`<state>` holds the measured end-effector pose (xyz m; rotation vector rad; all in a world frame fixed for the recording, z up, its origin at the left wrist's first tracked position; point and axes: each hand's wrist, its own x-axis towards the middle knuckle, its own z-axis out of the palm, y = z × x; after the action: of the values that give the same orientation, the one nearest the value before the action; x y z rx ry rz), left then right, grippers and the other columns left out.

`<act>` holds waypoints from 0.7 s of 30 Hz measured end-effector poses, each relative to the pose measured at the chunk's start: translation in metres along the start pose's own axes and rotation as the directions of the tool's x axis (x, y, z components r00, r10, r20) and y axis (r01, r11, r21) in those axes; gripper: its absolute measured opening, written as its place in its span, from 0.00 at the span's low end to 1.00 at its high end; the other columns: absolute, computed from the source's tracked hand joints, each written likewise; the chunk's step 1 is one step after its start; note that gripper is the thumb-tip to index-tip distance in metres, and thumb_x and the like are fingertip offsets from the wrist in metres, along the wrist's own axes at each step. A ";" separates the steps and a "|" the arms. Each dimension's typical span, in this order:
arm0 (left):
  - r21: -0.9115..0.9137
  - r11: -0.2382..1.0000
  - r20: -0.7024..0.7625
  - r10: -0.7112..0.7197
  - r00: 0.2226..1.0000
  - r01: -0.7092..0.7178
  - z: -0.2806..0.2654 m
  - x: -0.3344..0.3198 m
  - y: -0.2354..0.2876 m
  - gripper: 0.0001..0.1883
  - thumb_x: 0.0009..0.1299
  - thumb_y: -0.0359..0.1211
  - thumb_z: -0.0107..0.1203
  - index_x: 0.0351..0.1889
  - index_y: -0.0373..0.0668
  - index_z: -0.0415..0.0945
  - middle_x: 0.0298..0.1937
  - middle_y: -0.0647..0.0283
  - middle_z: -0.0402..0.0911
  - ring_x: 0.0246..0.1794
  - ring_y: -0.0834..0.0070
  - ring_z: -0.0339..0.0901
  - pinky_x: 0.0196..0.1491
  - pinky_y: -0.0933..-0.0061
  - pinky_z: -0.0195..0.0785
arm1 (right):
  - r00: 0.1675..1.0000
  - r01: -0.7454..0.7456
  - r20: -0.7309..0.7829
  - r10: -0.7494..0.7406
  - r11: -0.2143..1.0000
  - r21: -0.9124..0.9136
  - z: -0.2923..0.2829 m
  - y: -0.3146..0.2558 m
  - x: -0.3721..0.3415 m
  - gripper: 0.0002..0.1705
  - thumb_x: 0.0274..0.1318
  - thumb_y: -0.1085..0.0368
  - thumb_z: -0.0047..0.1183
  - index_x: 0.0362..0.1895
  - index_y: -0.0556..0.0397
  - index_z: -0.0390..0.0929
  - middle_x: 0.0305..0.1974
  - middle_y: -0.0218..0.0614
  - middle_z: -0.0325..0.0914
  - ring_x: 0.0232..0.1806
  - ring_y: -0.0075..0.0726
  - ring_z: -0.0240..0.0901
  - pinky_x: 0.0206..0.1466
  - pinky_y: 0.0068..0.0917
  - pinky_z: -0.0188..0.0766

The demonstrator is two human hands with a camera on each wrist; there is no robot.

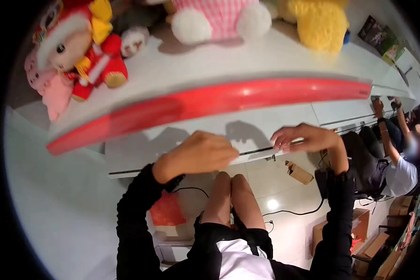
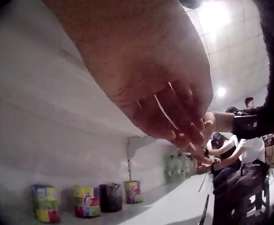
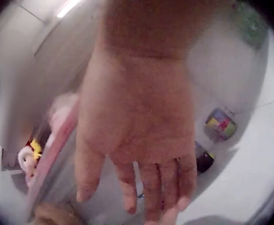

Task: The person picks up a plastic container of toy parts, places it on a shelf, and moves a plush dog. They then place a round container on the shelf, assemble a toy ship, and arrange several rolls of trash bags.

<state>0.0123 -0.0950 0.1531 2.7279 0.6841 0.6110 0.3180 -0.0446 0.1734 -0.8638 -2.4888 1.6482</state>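
Note:
My left hand (image 1: pixel 200 151) hovers over the front edge of a white desk (image 1: pixel 284 116), its back toward the head camera. In the left wrist view its fingers (image 2: pixel 174 115) reach forward with nothing held. To its right, my right hand (image 1: pixel 308 137) hangs above the same edge, fingers slightly bent. The right wrist view shows its palm with the fingers (image 3: pixel 153 187) extended and loosely spread, also holding nothing. Beyond both hands, a long red strip (image 1: pixel 196 102) runs along the front of a white shelf (image 1: pixel 154 70).
Plush toys sit on the shelf, among them a red-dressed doll (image 1: pixel 105 65) and a yellow one (image 1: pixel 319 30). Colourful cans (image 2: pixel 86 201) and green bottles (image 2: pixel 177 166) stand further back. Another person (image 1: pixel 399 172) sits at the right. A cardboard box (image 1: pixel 298 172) lies on the floor.

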 end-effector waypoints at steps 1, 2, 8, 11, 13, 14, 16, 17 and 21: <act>-0.037 0.998 -0.004 -0.057 0.998 0.057 0.012 -0.002 -0.007 0.06 0.57 0.28 0.54 0.33 0.41 0.76 0.28 0.63 0.77 0.29 0.70 0.75 0.31 0.74 0.69 | 0.999 0.027 -0.029 -0.026 0.999 0.037 0.001 0.019 0.001 0.20 0.54 0.57 0.51 0.48 0.54 0.68 0.38 0.37 0.76 0.40 0.29 0.72 0.46 0.27 0.68; -0.116 0.985 -0.017 -0.133 0.991 0.131 0.023 -0.002 -0.011 0.05 0.59 0.30 0.52 0.32 0.42 0.76 0.28 0.62 0.77 0.29 0.69 0.75 0.32 0.73 0.69 | 0.994 0.032 -0.109 -0.017 0.990 0.136 0.005 0.034 0.001 0.19 0.55 0.59 0.50 0.48 0.55 0.68 0.38 0.38 0.76 0.40 0.29 0.71 0.47 0.27 0.67; -0.380 0.805 0.069 -0.466 0.882 0.455 0.058 -0.022 -0.009 0.07 0.62 0.29 0.49 0.35 0.38 0.75 0.28 0.64 0.78 0.29 0.80 0.74 0.33 0.78 0.69 | 0.919 0.007 -0.367 0.141 0.928 0.374 0.058 0.079 -0.030 0.19 0.56 0.55 0.46 0.47 0.54 0.69 0.39 0.38 0.75 0.41 0.29 0.71 0.50 0.24 0.66; -0.309 0.813 0.029 -0.511 0.859 0.494 0.058 -0.034 -0.005 0.07 0.61 0.28 0.48 0.35 0.38 0.75 0.27 0.65 0.78 0.29 0.81 0.74 0.32 0.79 0.68 | 0.932 0.003 -0.337 0.133 0.927 0.375 0.074 0.092 -0.038 0.18 0.56 0.55 0.46 0.46 0.54 0.70 0.40 0.38 0.75 0.42 0.28 0.71 0.50 0.24 0.65; -0.318 0.791 0.007 -0.549 0.836 0.522 0.055 -0.043 -0.003 0.07 0.60 0.28 0.48 0.34 0.38 0.75 0.27 0.64 0.78 0.29 0.80 0.74 0.32 0.79 0.68 | 0.930 -0.032 -0.330 0.164 0.927 0.373 0.084 0.093 -0.041 0.18 0.56 0.55 0.46 0.45 0.54 0.70 0.40 0.38 0.75 0.42 0.28 0.71 0.50 0.23 0.65; -0.269 0.814 -0.023 -0.541 0.841 0.516 0.053 -0.045 -0.003 0.07 0.60 0.28 0.48 0.34 0.38 0.75 0.26 0.64 0.78 0.28 0.80 0.75 0.32 0.79 0.67 | 0.920 -0.057 -0.344 0.188 0.932 0.358 0.086 0.090 -0.042 0.18 0.55 0.56 0.46 0.44 0.55 0.70 0.40 0.37 0.75 0.41 0.27 0.71 0.49 0.23 0.65; -0.168 0.850 -0.079 -0.516 0.853 0.499 0.049 -0.047 -0.009 0.06 0.59 0.27 0.49 0.32 0.38 0.74 0.26 0.63 0.78 0.28 0.79 0.75 0.31 0.79 0.67 | 0.915 -0.028 -0.370 0.163 0.938 0.345 0.077 0.106 -0.036 0.18 0.55 0.56 0.46 0.44 0.54 0.71 0.39 0.36 0.75 0.41 0.27 0.71 0.48 0.23 0.66; -0.124 0.861 -0.106 -0.506 0.856 0.494 0.049 -0.047 -0.015 0.06 0.58 0.28 0.49 0.33 0.38 0.74 0.28 0.61 0.78 0.29 0.77 0.75 0.32 0.78 0.67 | 0.912 -0.017 -0.381 0.156 0.939 0.344 0.074 0.106 -0.034 0.17 0.54 0.57 0.46 0.44 0.54 0.71 0.39 0.35 0.74 0.41 0.27 0.71 0.48 0.23 0.66; 0.066 0.895 -0.200 -0.421 0.885 0.440 0.040 -0.038 -0.057 0.12 0.57 0.30 0.52 0.39 0.40 0.72 0.40 0.56 0.76 0.39 0.68 0.74 0.40 0.70 0.67 | 0.763 -0.152 -0.606 0.226 0.973 0.172 0.049 0.103 -0.024 0.16 0.51 0.57 0.48 0.42 0.51 0.74 0.39 0.31 0.75 0.40 0.27 0.71 0.45 0.24 0.67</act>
<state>-0.0215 -0.0715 0.0856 2.5010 1.3605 0.7294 0.3658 -0.0680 0.0701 -1.4076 -1.8784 1.2366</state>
